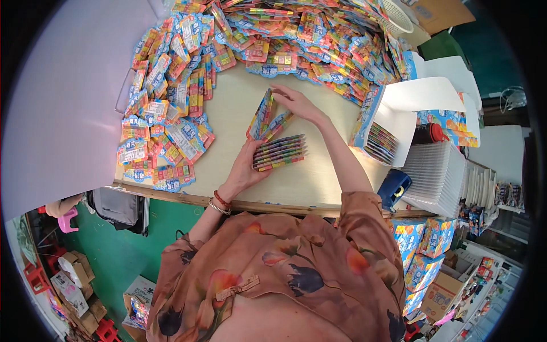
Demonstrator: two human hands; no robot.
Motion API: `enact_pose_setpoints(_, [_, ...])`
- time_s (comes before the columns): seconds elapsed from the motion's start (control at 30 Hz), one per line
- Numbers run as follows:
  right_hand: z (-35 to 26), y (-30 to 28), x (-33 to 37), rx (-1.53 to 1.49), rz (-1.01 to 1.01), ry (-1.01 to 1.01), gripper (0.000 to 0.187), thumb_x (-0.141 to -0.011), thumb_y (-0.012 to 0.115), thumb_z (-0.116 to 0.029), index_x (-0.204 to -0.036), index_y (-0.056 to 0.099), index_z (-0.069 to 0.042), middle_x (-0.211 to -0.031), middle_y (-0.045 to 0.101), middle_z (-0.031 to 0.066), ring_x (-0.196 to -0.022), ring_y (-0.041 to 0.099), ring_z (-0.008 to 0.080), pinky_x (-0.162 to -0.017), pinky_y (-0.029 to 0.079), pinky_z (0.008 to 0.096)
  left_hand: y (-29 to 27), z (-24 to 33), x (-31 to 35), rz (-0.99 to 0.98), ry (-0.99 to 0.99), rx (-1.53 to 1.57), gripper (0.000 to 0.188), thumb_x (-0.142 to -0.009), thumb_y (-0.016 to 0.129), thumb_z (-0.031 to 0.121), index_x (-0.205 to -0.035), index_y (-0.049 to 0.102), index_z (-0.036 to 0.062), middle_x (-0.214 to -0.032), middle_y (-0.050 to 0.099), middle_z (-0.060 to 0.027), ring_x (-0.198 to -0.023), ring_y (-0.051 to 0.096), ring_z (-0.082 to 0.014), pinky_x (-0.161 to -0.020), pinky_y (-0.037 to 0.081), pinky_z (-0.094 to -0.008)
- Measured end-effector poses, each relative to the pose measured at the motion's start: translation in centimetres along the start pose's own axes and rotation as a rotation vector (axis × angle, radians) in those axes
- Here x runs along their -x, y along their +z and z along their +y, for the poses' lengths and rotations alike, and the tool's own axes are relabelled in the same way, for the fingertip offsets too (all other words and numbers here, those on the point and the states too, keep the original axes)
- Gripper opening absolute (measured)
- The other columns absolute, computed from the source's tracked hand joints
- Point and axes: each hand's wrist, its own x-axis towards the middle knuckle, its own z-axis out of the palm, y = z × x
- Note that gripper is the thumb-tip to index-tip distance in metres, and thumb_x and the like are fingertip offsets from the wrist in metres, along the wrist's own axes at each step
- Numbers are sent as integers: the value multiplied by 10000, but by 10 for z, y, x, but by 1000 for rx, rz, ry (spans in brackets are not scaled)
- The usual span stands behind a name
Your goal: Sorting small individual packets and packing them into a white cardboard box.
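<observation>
The left hand (pixel 245 166) grips a stack of packets (pixel 281 153) over the table (pixel 228 111); the right hand (pixel 299 105) reaches the top of a tilted packet (pixel 260 117) just beyond, whether pinching it I cannot tell; an open box (pixel 368 117) stands at right, a heap (pixel 319 43) behind.
</observation>
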Motion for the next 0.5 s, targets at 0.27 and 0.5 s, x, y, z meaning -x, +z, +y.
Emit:
enact_pose_setpoints(0.27, [-1,-24,56,124,-22,230,358,-959,511,-309,-999,639,22,-784,660,100,-827,633,177,-749,469,320,-7,12,0,11,81,-157,673,-624,790,133,-1212,465,92,-1288,378,-213,-1082,501,-388,-904,447,-435])
enact_pose_setpoints(0.5, [-22,-25,35,273,-13,-36,198,-871,609,-171,-1020,642,-43,-885,645,105,-946,619,231,-872,460,345,-15,2,-6,-78,148,-183,683,-614,787,132,-1223,480,115,-1269,449,-179,-1086,506,-342,-900,417,-414])
